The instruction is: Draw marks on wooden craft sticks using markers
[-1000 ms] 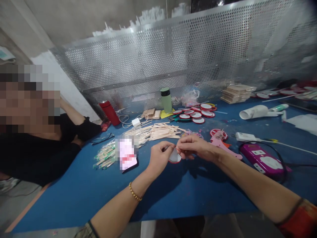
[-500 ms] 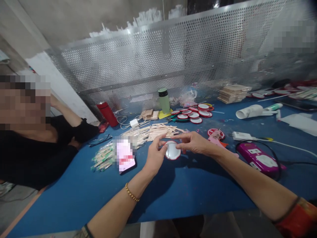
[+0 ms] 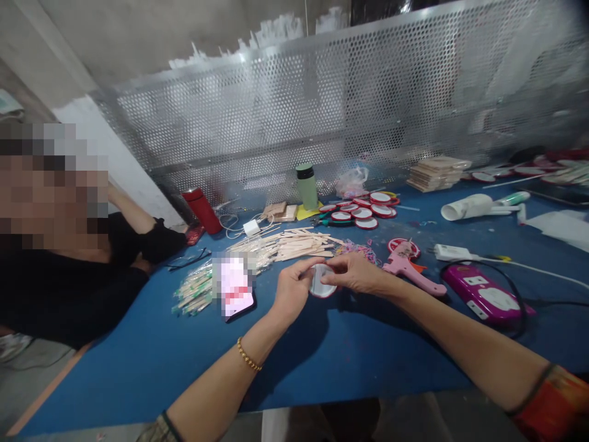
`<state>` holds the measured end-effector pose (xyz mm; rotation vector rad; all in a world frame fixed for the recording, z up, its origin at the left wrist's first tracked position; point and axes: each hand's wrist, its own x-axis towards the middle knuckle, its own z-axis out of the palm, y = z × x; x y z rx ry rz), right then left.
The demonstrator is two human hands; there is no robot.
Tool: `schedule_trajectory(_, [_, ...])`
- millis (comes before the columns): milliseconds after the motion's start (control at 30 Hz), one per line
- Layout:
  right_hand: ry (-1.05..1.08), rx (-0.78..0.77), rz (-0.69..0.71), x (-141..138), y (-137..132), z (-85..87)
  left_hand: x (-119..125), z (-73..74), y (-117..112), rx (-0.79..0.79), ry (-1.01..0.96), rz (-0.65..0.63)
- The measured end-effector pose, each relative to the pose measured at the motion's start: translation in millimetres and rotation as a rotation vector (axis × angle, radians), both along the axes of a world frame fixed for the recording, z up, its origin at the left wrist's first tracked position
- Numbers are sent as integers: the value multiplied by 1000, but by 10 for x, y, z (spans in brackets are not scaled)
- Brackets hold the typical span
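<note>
Both my hands hold a small round white disc with a red rim (image 3: 324, 286) just above the blue table. My left hand (image 3: 291, 288) is closed on its left edge, thumb over the white face. From the right, the fingers and thumb of my right hand (image 3: 363, 274) pinch its upper right side. A thin dark line crosses the disc near my left thumb. Behind the hands lie a heap of flat wooden sticks (image 3: 301, 244) and a small pile of colourful bits (image 3: 359, 249). A pink glue gun (image 3: 408, 270) rests right of my right hand.
A lit phone (image 3: 235, 288) and wrapped sticks (image 3: 196, 291) lie left. Several red-rimmed discs (image 3: 361, 213), a green bottle (image 3: 307, 187) and a red flask (image 3: 202, 210) stand behind. A purple device (image 3: 481, 294) with cables is right. A person in black (image 3: 59, 282) sits left.
My right hand has lowered and its index finger, earlier stretched out above the disc, now bends onto the rim. The glue gun and colourful pile show more fully.
</note>
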<state>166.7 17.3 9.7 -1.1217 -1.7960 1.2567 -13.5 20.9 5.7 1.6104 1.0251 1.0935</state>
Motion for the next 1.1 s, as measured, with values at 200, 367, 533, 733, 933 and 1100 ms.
schedule_trajectory(200, [53,-77,-115,-120,-76,22,-54,48,54,24,24,134])
schedule_trajectory(367, [296,-221,-103,-290,-185,11,-121,119,102,108,-11,265])
schedule_trajectory(533, [497,-412,-31,-382,-213,-39,-140,136,138,61,-161,261])
schedule_trajectory(733, [540,-470,12,-442,-206,-80,-92,136,111,-12,-187,256])
schedule_trajectory(933, [551,-433,-75,-435,-167,-90,-88,158,86,-33,-179,243])
schedule_trajectory(1100, [574,-449,-110,-426,-150,-60,-92,165,87,-38,-172,239])
